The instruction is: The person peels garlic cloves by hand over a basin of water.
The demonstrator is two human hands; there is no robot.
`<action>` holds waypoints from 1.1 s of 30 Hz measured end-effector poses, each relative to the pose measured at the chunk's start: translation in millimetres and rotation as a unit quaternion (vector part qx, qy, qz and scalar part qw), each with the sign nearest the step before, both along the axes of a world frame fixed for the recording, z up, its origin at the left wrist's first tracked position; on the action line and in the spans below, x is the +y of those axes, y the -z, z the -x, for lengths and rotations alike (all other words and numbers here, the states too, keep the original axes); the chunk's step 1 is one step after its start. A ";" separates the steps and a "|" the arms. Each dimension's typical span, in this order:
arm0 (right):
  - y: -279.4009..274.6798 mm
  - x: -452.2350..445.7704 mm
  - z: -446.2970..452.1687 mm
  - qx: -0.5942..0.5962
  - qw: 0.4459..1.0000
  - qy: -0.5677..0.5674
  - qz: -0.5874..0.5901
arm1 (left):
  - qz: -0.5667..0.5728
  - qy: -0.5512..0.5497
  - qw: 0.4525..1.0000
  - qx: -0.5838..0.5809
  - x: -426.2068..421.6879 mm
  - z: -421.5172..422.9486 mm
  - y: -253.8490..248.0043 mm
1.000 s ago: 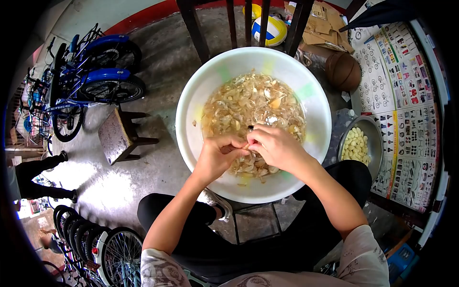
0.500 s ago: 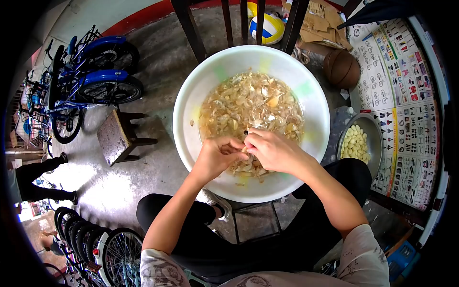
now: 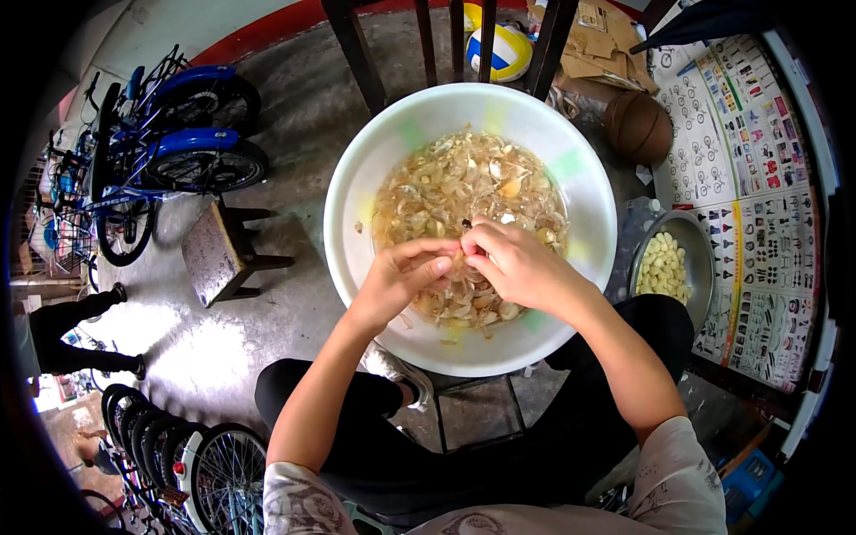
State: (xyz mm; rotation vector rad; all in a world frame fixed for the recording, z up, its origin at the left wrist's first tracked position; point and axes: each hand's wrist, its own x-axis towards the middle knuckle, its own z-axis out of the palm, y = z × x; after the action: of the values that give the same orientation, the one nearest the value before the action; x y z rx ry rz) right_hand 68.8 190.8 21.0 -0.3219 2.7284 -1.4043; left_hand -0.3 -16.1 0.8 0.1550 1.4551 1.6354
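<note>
A wide white basin (image 3: 584, 227) holds water with many floating garlic skins (image 3: 446, 183) and some cloves. Over its near half, my left hand (image 3: 399, 278) meets my right hand (image 3: 517, 266) at the fingertips. A garlic clove (image 3: 459, 256), mostly covered by fingers, is pinched in my left hand. My right hand is closed against it, and a small dark tip (image 3: 466, 224) sticks out above its curled fingers; the rest of that object is hidden. To the right, peeled garlic cloves (image 3: 662, 267) fill part of a metal bowl (image 3: 704, 267).
A wooden stool (image 3: 214, 254) and blue bicycles (image 3: 196, 143) stand left, more bicycles (image 3: 227, 473) lower left. Beyond the basin are dark wooden bars (image 3: 426, 45), a volleyball (image 3: 504, 53) and a basketball (image 3: 637, 127). A printed poster board (image 3: 758, 223) borders the right. A person's legs (image 3: 76, 334) show far left.
Both hands have shifted slightly up, away from my body, staying together over the basin. The right fingers have turned a little around the clove. The bowl and basin stay put.
</note>
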 end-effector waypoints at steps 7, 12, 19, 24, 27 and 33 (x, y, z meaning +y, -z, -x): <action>1.3 -2.9 2.0 0.008 1.000 0.013 -0.009 | 0.005 0.002 0.990 0.142 6.4 0.1 -4.4; -6.1 -3.0 6.4 0.013 1.000 0.023 -0.015 | 0.008 -0.079 0.988 0.133 12.6 -2.9 -4.9; -4.4 -4.5 4.0 0.025 0.999 0.031 -0.033 | 0.002 0.028 0.993 0.117 8.9 3.3 -3.0; 4.5 -6.9 12.6 0.012 0.998 0.054 0.014 | 0.027 -0.016 0.991 0.133 10.9 3.7 -1.7; 9.1 -9.6 14.5 0.002 0.998 0.060 0.026 | 0.012 -0.085 0.994 0.066 14.2 6.2 -4.5; 7.9 -10.3 16.6 0.013 0.997 0.065 0.038 | 0.016 0.012 0.987 0.161 10.4 22.1 7.0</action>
State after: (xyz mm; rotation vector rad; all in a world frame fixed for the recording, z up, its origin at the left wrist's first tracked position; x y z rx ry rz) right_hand 52.2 180.4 13.1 -0.1714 2.7680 -1.5482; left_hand -22.4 -5.7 -6.2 0.4328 1.7123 1.6200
